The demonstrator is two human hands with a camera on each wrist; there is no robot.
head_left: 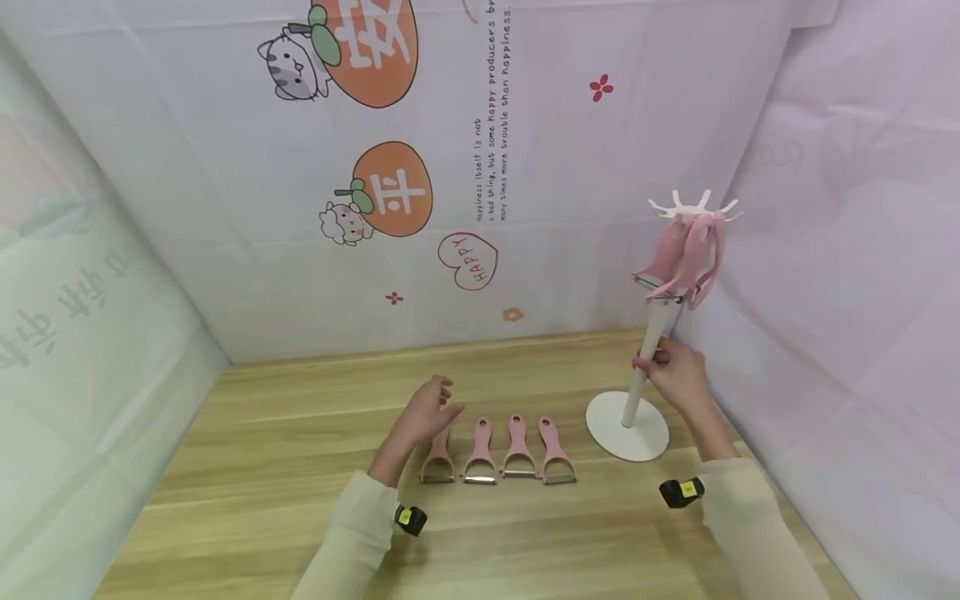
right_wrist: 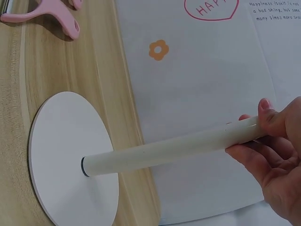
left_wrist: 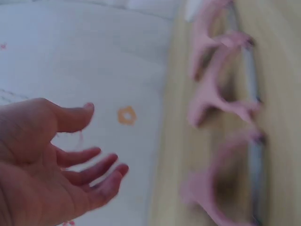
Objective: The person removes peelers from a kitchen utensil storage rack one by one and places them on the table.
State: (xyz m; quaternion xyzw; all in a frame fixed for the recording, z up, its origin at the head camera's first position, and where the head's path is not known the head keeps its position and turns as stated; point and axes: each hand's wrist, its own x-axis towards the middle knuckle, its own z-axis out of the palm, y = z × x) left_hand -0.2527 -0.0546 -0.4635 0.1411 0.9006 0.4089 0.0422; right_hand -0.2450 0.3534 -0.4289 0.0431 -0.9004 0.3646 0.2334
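A white stand with a round base [head_left: 609,427], an upright pole [right_wrist: 174,145] and a ring of hooks [head_left: 690,208] stands at the right of the table. Several pink peelers [head_left: 696,254] hang from its hooks. My right hand [head_left: 681,377] grips the pole partway up, thumb and fingers around it. More pink peelers [head_left: 517,442] lie in a row on the table, blades toward me. Over the leftmost peeler [head_left: 439,457] is my left hand [head_left: 422,414], fingers loosely bent with nothing in them; it hides that peeler's handle end in the head view.
The wooden table [head_left: 300,467] meets a white printed cloth [head_left: 562,183] at the back. More cloth hangs at both sides, the right side cloth [head_left: 847,292] close to the stand and my right arm. Each wrist carries a small black camera [head_left: 411,520].
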